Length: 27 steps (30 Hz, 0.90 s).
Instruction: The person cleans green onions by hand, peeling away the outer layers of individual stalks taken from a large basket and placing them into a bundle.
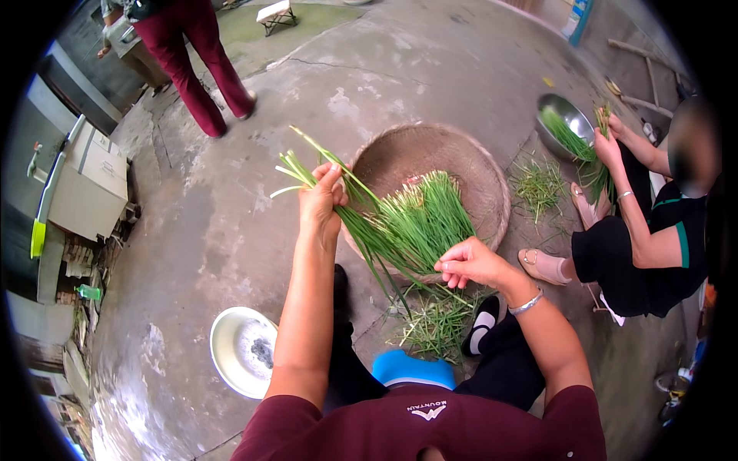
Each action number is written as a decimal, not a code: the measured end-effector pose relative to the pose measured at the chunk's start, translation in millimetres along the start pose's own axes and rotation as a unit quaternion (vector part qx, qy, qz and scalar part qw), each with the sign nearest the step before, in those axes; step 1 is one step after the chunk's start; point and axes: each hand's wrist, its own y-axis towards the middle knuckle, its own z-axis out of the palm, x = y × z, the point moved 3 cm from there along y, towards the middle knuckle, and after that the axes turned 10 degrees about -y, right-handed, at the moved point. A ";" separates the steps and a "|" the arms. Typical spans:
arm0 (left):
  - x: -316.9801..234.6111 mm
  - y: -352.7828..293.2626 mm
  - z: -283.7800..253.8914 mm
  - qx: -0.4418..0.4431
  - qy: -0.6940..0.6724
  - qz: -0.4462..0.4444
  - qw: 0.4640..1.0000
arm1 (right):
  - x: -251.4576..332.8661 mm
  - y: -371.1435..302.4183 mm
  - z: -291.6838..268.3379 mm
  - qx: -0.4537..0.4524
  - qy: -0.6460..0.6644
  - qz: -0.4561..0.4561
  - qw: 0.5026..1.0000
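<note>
My left hand (321,201) is closed round a loose bunch of garlic chives (355,223), held over the left rim of a round woven basket (384,157). Their pale stem ends stick out past my fingers, and the green leaves trail down toward me. In the basket lies a thick, neatly lined-up pile of chives (434,211), pale ends facing away. Over the basket's near right rim, my right hand (477,263) has thumb and forefinger pinched together; what they hold, if anything, is too small to make out. Loose green trimmings (438,326) lie on the ground between my feet.
On the left stands a white basin (238,349) with water and something dark inside. At right a seated person (638,223) handles chives beside a metal bowl (565,127) and scattered trimmings (538,184). A person in maroon trousers (188,61) stands far left. A blue stool (415,367) is below me.
</note>
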 end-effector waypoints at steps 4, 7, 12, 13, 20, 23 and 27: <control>3.4 -3.9 0.7 0.031 -0.015 -0.006 0.999 | -1.0 -0.1 8.3 0.030 -0.055 -0.007 0.998; 5.9 -8.9 4.0 0.038 0.017 -0.013 0.999 | 1.6 -2.0 20.4 0.074 -0.085 0.005 0.994; 14.5 -14.3 12.9 0.046 0.048 -0.016 0.998 | -8.6 -0.1 31.5 0.067 -0.200 -0.064 0.975; 14.6 -15.2 14.0 0.041 0.060 -0.006 0.997 | -9.4 0.4 34.3 0.047 -0.198 -0.096 0.974; 11.8 -17.6 18.2 0.026 0.132 0.037 0.990 | 8.0 -15.7 38.0 0.070 -0.297 -0.048 0.951; 14.0 -19.3 24.8 0.058 0.156 0.018 0.986 | 1.4 -19.4 29.8 0.026 -0.377 -0.069 0.923; 28.7 -26.3 35.4 0.135 0.211 -0.050 0.967 | 20.3 -16.6 4.6 -0.175 -0.195 -0.155 0.952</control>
